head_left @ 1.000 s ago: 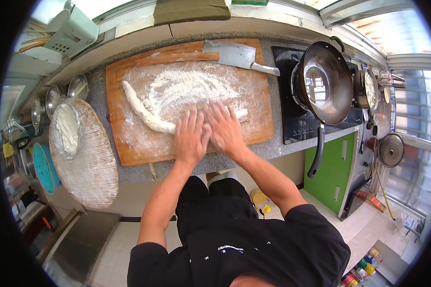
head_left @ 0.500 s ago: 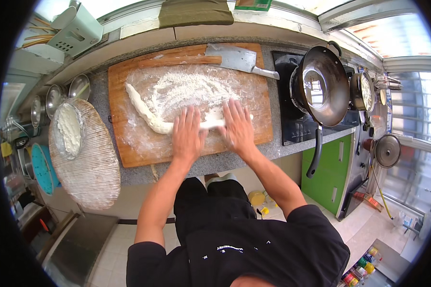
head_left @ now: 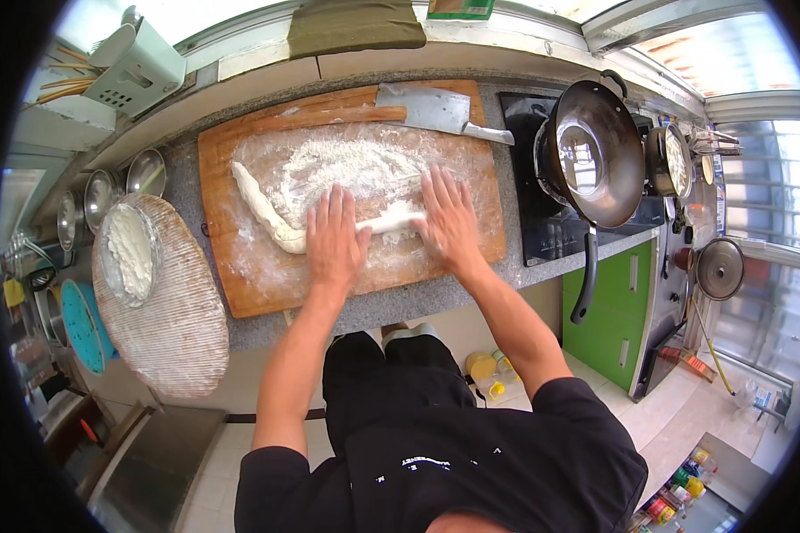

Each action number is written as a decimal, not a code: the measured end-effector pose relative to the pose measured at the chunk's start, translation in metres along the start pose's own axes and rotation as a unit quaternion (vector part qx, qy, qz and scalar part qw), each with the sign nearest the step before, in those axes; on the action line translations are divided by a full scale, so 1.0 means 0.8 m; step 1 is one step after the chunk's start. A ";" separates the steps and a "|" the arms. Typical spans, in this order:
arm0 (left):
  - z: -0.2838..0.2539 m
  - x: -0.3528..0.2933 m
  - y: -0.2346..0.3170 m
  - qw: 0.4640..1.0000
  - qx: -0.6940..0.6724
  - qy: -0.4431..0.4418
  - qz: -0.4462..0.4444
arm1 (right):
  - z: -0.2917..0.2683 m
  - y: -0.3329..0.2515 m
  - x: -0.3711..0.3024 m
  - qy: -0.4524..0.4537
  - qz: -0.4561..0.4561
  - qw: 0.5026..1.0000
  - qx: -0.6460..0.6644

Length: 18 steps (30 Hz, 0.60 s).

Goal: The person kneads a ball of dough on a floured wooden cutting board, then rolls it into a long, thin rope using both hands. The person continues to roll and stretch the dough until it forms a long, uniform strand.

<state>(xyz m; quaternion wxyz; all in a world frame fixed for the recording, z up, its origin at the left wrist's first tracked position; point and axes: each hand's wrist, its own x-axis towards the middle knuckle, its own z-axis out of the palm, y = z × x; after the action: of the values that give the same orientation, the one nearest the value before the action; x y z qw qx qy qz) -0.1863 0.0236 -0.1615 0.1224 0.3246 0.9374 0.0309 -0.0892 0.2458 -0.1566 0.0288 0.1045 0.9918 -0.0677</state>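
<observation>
A long rope of white dough (head_left: 391, 221) lies across a floury wooden board (head_left: 218, 191), its left part bending away toward the back. My left hand (head_left: 336, 235) rests flat over the rope near that bend, fingers stretched forward. Over the rope's right end lies my right hand (head_left: 451, 218), also flat with fingers extended; it hides that end. Between the two hands the dough is thin and smooth. Loose flour (head_left: 356, 169) is spread on the board beyond my fingertips.
A cleaver (head_left: 431, 108) and a wooden rolling pin (head_left: 338, 116) lie along the board's back. To the right, a wok (head_left: 627, 191) sits on the black stove (head_left: 542, 240). At left, a bowl of flour (head_left: 132, 253) rests on a round ridged tray (head_left: 182, 329).
My hands have moved apart, the left hand leftward and the right hand slightly rightward. More of the dough rope shows between them.
</observation>
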 end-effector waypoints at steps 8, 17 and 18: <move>-0.007 0.000 0.039 0.965 -0.214 0.147 0.041 | -0.020 -0.083 -0.002 -0.141 0.028 0.986 0.089; 0.010 0.061 0.028 0.934 -0.297 0.198 0.036 | 0.005 -0.066 0.033 0.022 -0.086 0.993 0.073; 0.010 0.038 0.033 0.950 -0.260 0.162 0.061 | 0.009 -0.062 0.009 0.002 -0.096 0.993 0.069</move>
<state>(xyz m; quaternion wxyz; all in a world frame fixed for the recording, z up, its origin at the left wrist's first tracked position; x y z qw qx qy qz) -0.1915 0.0625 -0.1721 0.0463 0.3290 0.8825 0.3328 -0.1064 0.1980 -0.1578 0.0127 0.0105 0.9903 -0.1381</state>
